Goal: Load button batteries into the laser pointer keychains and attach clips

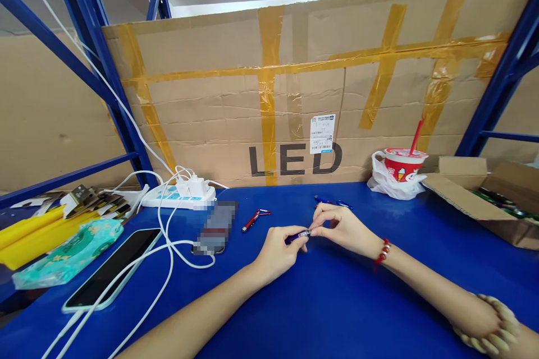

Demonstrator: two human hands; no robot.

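Head view: L hand [278,252] closed in a pinch on a small dark-blue/purple cylindrical object w/ silvery end [297,236], held just above the blue tabletop [337,303], approx. centre. R hand [339,227] partly curled, thumb + index pinched at the object's silvery end. Red metal penlight-like item w/ clip [254,221] lies L of the hands; slim blue items [332,202] just behind R hand. Red-and-white paper cup w/ red straw [405,165] farther R, in white plastic bag [381,181].
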